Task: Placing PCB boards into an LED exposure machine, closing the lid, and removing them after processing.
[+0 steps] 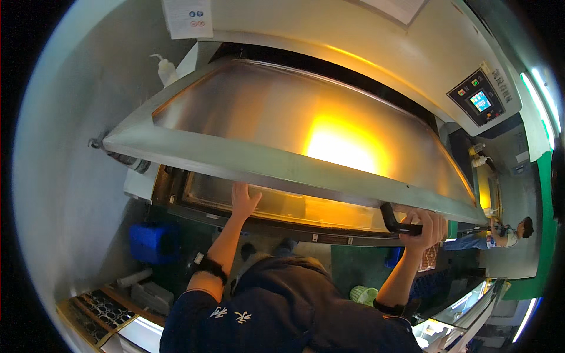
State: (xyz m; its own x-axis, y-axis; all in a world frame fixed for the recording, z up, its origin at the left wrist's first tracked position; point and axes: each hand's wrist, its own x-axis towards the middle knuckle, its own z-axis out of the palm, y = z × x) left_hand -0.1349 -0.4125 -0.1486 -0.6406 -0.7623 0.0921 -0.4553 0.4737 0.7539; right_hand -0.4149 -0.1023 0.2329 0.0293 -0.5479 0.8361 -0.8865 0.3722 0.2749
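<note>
A wide metal-framed lid point(253, 152) with a shiny, see-through sheet point(247, 100) is tilted up over the lit bed point(282, 203) of a large machine. My right hand point(425, 228) is wrapped round the black handle point(397, 220) at the lid's front right. Below the lid's front edge, left of centre, my left hand point(244, 201) reaches in over the bed. Its thumb stands apart, and the lid's edge hides the fingertips. I cannot tell whether they touch the frame. Bright yellow light glares on the sheet.
A control panel point(475, 99) with a small screen is on the machine's right. A white squeeze bottle point(166, 72) stands at the back left. A blue bin point(154, 242) is on the floor at left, a green basket point(364, 294) behind my right arm. Another person point(500, 235) stands far right.
</note>
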